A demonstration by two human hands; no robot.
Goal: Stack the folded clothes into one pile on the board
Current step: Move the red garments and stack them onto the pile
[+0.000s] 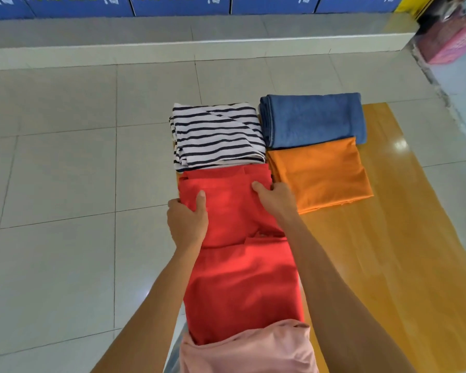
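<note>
A folded red garment lies on the wooden board, with a second folded red garment just nearer me. My left hand grips the far red garment's left edge, thumb on top. My right hand grips its right edge. Behind it lies a folded striped black-and-white shirt. To the right sit folded blue jeans and a folded orange garment, side by side. A pink folded garment lies nearest me.
The board rests on a grey tiled floor. A white step and a row of blue boxes run along the far side. A pink box stands at the far right.
</note>
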